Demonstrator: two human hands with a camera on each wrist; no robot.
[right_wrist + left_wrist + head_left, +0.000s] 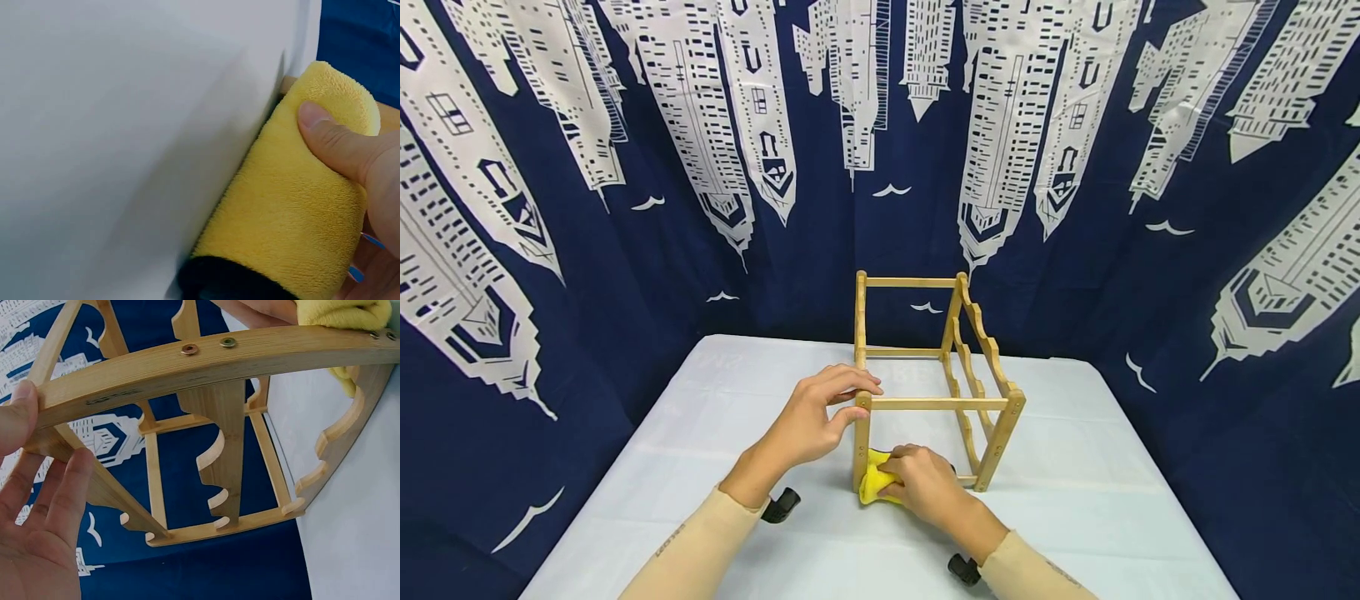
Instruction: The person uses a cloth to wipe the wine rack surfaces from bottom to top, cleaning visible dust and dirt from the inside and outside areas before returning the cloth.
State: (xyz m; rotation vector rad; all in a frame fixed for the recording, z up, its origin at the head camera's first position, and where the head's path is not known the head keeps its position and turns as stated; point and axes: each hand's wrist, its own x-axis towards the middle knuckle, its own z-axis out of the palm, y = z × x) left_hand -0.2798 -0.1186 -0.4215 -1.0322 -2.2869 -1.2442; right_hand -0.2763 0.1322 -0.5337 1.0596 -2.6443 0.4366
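A person's left hand [822, 417] pinches the near left post [862, 446] of a wooden rack [936, 404] at its top, between thumb and fingers, while the right hand [928, 487] grips a folded yellow cloth [870, 487] against that post's foot. The rack stands upright and whole on a pale table [1075, 475] before a blue skyline curtain [820, 275]. Wiping appears under way at this post; the wood does not show which other parts are done or left.
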